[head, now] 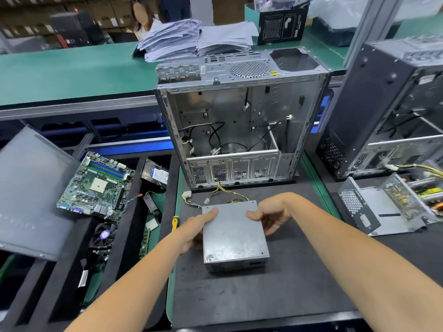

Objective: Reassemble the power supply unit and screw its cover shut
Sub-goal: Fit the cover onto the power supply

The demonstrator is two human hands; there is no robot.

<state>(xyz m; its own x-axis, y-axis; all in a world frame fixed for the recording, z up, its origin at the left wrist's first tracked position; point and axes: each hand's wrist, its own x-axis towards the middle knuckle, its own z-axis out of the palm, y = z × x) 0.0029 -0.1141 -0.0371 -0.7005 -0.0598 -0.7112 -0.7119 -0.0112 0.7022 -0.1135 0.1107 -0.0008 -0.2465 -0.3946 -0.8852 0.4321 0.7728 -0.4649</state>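
My left hand [191, 232] and right hand [269, 215] clamp power supply unit [233, 232], mid table [299, 283], cover seated. Judge: closing step. Next I need screwdriver [175, 223], left of unit; screws unseen.

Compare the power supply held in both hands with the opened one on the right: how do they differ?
The power supply unit has its cover on, hiding the inside; the opened power supply shows its circuitry. The left hand and right hand hold the closed one at its sides; nothing touches the opened one. Both are grey metal boxes with yellow and black wiring.
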